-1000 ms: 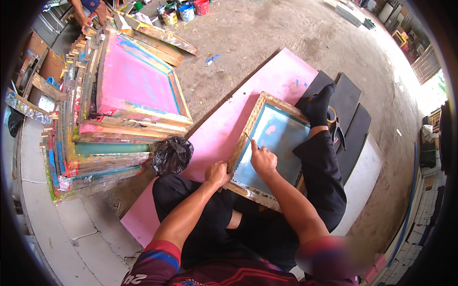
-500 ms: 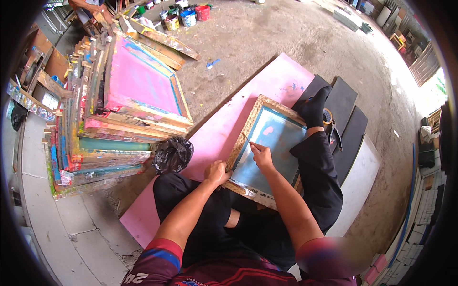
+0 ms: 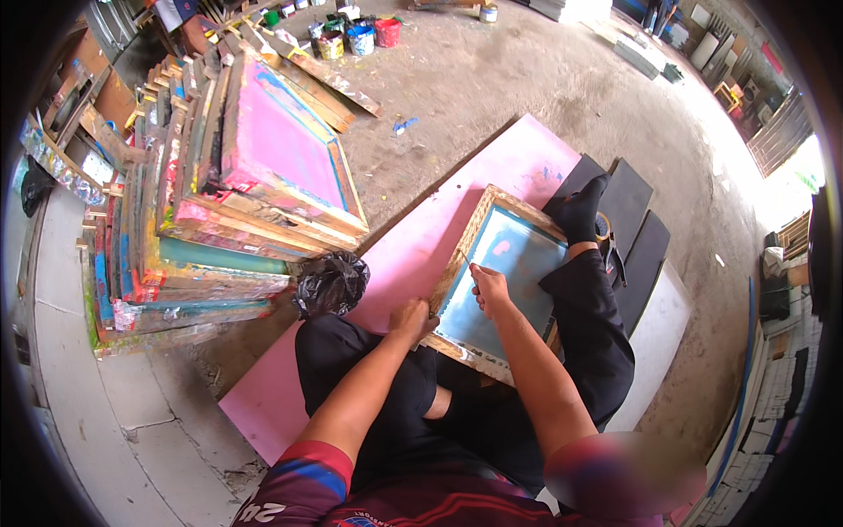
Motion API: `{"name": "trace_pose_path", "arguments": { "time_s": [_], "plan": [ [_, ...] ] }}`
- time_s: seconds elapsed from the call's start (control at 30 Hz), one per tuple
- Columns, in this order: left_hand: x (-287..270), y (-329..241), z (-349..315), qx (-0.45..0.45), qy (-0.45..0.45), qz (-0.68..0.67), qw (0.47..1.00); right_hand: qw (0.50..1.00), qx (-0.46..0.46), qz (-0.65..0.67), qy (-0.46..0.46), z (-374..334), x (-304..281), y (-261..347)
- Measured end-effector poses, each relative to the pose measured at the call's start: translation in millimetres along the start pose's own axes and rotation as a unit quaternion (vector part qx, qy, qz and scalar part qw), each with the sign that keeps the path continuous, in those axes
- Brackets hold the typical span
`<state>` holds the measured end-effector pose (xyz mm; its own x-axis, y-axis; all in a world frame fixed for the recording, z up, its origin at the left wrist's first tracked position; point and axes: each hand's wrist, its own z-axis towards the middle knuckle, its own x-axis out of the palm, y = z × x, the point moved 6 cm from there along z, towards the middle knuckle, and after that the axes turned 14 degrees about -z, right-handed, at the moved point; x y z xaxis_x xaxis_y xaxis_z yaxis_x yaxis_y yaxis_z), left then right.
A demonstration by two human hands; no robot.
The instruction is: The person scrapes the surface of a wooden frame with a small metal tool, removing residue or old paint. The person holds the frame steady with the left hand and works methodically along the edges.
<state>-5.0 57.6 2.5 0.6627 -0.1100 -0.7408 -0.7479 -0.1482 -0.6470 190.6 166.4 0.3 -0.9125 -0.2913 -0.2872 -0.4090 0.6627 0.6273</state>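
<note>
L grip (image 3: 413, 320) clasping wooden screen-print frame (image 3: 477, 220) by L rail; R grip (image 3: 488, 287) pinching thin stick-like tool (image 3: 468, 260) nr blue mesh (image 3: 520, 253), L edge.

We have room over the pink board (image 3: 518, 158) past the screen (image 3: 527, 263); our leg (image 3: 590, 307) bars right, stacked frames (image 3: 290, 145) left.

daylight glare on right-hand floor (image 3: 724, 162), dark curved rim, blurred lower-right patch

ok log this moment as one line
left hand: at left edge of framed screen; right hand: holding thin stick over it; black bag: beside frame stack
</note>
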Motion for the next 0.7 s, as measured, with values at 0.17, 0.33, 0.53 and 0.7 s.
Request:
{"name": "trace_pose_path", "arguments": {
  "time_s": [0.17, 0.33, 0.53, 0.7],
  "plan": [
    [2, -7, -6, -0.078, 0.083, -0.005, 0.994, 0.996, -0.046, -0.053, -0.056, -25, -3, -4],
    [10, -1, -3, -0.043, 0.073, 0.012, 0.996, 0.986, -0.107, -0.081, -0.097, -51, -10, -11],
    [14, 14, -10, -0.036, 0.063, -0.021, 0.997, 0.98, -0.13, -0.096, -0.117, -104, 5, -7],
    [32, 21, -3, -0.04, 0.079, -0.021, 0.996, 0.96, -0.177, -0.135, -0.172, -104, -12, -20]
  ]
}}
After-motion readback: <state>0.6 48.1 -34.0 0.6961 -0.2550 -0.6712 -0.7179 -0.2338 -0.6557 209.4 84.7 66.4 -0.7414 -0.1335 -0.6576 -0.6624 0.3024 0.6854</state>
